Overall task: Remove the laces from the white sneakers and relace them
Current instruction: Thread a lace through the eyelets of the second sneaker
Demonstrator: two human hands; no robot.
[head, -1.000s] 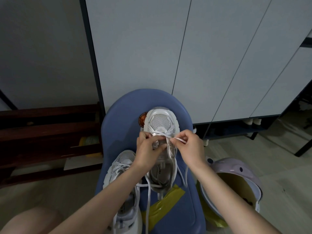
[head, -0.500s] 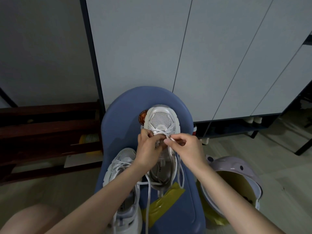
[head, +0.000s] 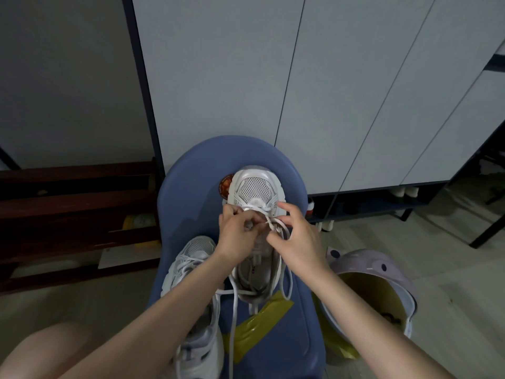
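On the blue chair (head: 191, 203), toe pointing away, the white sneaker (head: 255, 192) lies under both hands; left hand (head: 237, 236) and right hand (head: 296, 242) pinch its lace (head: 273, 222).

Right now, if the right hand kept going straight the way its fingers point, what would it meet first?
Probably the left hand. The right hand points left across the sneaker, and the lace lies between them, though depth is unclear.

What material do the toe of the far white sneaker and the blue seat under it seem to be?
Far sneaker's toe: apparently woven mesh, matte, with visible small holes, framed by smoother white trim. Blue seat: probably moulded plastic, smooth, faint sheen, rounded edge.
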